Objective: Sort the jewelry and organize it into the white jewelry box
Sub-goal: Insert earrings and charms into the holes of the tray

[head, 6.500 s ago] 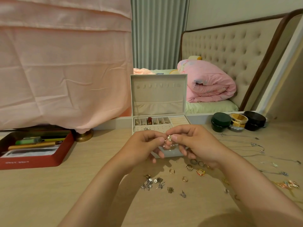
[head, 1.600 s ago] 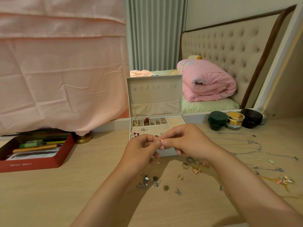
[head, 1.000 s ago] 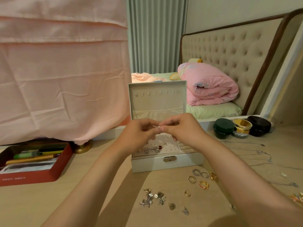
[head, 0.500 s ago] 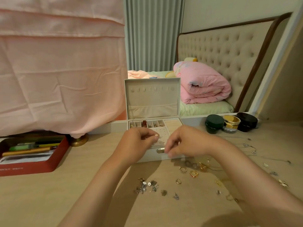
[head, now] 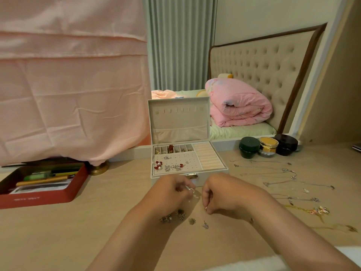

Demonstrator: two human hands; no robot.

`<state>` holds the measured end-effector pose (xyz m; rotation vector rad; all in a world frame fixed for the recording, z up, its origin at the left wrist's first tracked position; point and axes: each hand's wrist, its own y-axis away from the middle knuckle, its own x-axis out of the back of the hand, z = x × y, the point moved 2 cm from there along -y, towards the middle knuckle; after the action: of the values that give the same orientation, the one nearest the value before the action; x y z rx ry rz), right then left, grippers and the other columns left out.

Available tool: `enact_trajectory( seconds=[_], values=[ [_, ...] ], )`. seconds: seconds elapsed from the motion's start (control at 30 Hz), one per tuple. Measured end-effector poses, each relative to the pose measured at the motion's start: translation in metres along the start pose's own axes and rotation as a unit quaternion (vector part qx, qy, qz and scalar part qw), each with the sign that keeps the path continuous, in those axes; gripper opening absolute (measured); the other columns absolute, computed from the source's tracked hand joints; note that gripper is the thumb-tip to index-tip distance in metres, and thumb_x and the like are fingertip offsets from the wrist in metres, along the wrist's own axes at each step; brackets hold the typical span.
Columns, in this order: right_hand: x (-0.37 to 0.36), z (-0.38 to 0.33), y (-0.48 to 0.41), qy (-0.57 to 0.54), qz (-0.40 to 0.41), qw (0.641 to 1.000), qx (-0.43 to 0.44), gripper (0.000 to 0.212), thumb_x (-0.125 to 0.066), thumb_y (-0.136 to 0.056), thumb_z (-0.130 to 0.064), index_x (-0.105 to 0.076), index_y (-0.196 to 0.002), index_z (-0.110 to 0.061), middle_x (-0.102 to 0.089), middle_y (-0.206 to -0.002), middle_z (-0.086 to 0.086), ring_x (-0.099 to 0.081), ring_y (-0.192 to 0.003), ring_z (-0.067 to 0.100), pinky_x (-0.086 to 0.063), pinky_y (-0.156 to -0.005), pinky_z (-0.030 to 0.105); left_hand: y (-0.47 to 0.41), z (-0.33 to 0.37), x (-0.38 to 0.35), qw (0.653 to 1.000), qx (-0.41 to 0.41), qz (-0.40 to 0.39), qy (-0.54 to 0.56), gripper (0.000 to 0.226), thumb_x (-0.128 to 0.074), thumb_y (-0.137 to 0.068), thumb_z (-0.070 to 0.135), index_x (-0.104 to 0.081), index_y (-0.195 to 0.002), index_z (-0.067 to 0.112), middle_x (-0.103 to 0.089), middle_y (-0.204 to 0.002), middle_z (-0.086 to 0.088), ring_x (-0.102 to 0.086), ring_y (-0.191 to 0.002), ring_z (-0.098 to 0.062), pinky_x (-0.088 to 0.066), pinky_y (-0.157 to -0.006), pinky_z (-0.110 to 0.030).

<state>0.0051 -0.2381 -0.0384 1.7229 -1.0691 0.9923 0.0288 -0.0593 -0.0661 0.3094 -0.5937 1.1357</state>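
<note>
Left hand (head: 172,189) pinches a small silver hoop (head: 191,190) just short of the open white jewelry box (head: 207,155).
Raised together over one piece a second ago, the hands have parted and dropped to the pale wooden tabletop (head: 58,231); that likely means a fresh pick-up has begun. Right hand (head: 222,193), fingers curled, nips a tiny metal piece (head: 206,208) at the surface, near loose silver earrings (head: 172,217). The box stands just beyond both hands, its stud panel (head: 193,164) partly filled.

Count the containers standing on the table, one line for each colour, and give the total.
White jewelry box: 1
Red box: 1
Dark green jar: 1
Gold jar: 1
Black jar: 1
Total: 5
</note>
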Motion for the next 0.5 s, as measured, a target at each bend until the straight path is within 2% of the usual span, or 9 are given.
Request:
enact_trajectory(
  seconds=[0.1, 0.2, 0.3, 0.4, 0.5],
  values=[
    [0.006, -0.003, -0.003, -0.060, 0.043, 0.997, 0.012, 0.009, -0.084, -0.076, -0.022, -0.079, -0.083, -0.025, -0.071, -0.072, -0.014, -0.065, -0.067, -0.001, -0.057, -0.070, 0.023, -0.003, 0.001, 0.010, 1.000, -0.008, 0.010, 0.002, 0.015, -0.071, -0.087, 0.020, -0.073, -0.081, 0.033, -0.073, -0.075, 0.007, -0.058, -0.057, -0.003, -0.054, -0.070, -0.034],
    [0.022, -0.008, -0.009, -0.225, 0.101, 0.969, 0.020, 0.005, -0.083, -0.082, -0.015, -0.078, -0.083, -0.015, -0.070, -0.060, -0.009, -0.058, -0.044, 0.002, -0.051, -0.050, 0.018, -0.011, 0.004, 0.027, 0.999, -0.033, 0.037, -0.018, 0.010, -0.075, -0.086, 0.021, -0.077, -0.081, 0.029, -0.069, -0.067, 0.016, -0.057, -0.059, 0.002, -0.049, -0.068, -0.023],
    [0.043, -0.014, -0.023, -0.346, 0.154, 0.925, 0.036, 0.010, -0.084, -0.081, -0.014, -0.077, -0.088, -0.013, -0.071, -0.064, -0.002, -0.056, -0.045, 0.009, -0.043, -0.047, 0.017, -0.024, 0.010, 0.048, 0.994, -0.045, 0.097, -0.026, 0.006, -0.077, -0.085, 0.024, -0.078, -0.082, 0.029, -0.064, -0.061, 0.024, -0.055, -0.056, 0.003, -0.043, -0.062, -0.014],
    [0.058, -0.024, -0.049, -0.401, 0.172, 0.899, 0.032, 0.015, -0.083, -0.082, -0.013, -0.078, -0.095, -0.016, -0.072, -0.069, -0.004, -0.055, -0.047, 0.009, -0.038, -0.043, 0.020, -0.043, 0.014, 0.069, 0.990, -0.040, 0.136, 0.018, 0.004, -0.077, -0.085, 0.024, -0.076, -0.083, 0.027, -0.069, -0.067, 0.007, -0.059, -0.053, -0.004, -0.046, -0.058, -0.020],
    [0.070, -0.034, -0.077, -0.414, 0.171, 0.894, 0.035, 0.010, -0.081, -0.084, -0.012, -0.079, -0.094, -0.014, -0.075, -0.073, 0.001, -0.062, -0.054, 0.011, -0.044, -0.042, 0.023, -0.062, 0.017, 0.088, 0.985, -0.036, 0.168, 0.030, 0.005, -0.078, -0.084, 0.023, -0.074, -0.084, 0.021, -0.070, -0.069, -0.003, -0.059, -0.054, -0.007, -0.048, -0.056, -0.023]
  ],
)
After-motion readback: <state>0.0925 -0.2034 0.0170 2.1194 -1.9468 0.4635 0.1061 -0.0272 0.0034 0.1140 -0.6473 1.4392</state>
